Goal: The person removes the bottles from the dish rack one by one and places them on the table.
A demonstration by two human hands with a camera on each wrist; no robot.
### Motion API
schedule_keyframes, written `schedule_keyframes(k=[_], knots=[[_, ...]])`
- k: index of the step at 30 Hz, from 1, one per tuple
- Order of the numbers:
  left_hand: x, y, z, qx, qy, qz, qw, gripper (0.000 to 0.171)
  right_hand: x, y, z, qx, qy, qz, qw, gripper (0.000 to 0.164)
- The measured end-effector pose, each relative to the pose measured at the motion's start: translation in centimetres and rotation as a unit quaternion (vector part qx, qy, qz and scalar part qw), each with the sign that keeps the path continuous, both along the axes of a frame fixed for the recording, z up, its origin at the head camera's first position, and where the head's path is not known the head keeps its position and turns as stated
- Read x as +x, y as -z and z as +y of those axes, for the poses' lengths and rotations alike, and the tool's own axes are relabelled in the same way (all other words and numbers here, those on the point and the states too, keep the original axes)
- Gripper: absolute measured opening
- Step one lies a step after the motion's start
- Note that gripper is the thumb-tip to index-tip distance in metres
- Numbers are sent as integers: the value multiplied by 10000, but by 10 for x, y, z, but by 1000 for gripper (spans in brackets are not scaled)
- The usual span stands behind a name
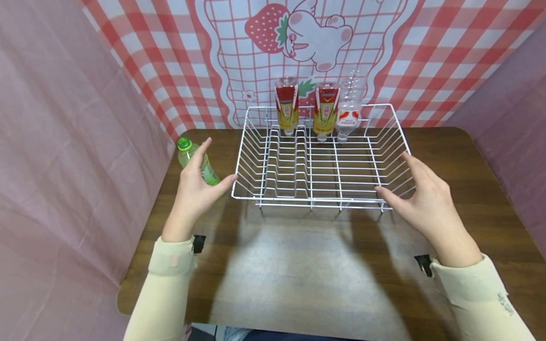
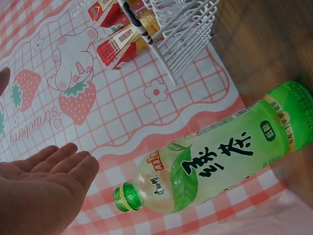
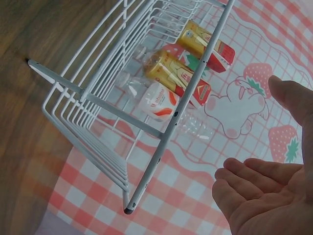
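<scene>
Honestly, my hands (image 1: 194, 192) (image 1: 431, 201) hung apart, empty; swinging left could've toppled the bottle (image 2: 215, 154) near the surface's (image 1: 273, 274) back-left corner.

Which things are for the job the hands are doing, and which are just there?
Probably for the job:
- white wire rack
- green bottle
- two red-and-yellow bottles
- clear bottle

Just there:
- wooden table
- strawberry cloth
- pink curtain
</scene>
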State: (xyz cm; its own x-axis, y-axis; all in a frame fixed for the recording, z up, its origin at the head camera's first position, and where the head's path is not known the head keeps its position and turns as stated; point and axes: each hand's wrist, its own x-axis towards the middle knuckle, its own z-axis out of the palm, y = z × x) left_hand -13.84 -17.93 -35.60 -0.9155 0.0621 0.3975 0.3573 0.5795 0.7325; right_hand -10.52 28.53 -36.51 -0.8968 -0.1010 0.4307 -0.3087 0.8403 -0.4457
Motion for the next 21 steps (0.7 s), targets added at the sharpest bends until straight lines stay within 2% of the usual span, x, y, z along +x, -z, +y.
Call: schedule_keyframes(k=[9,21], knots=[[0,5,0,-415,249,-651,9967,107,0,1,0,24,8,11,10000,94],[-1,10,1,-571,374,-980,9928,112,0,2,1,22,12,56,10000,94]])
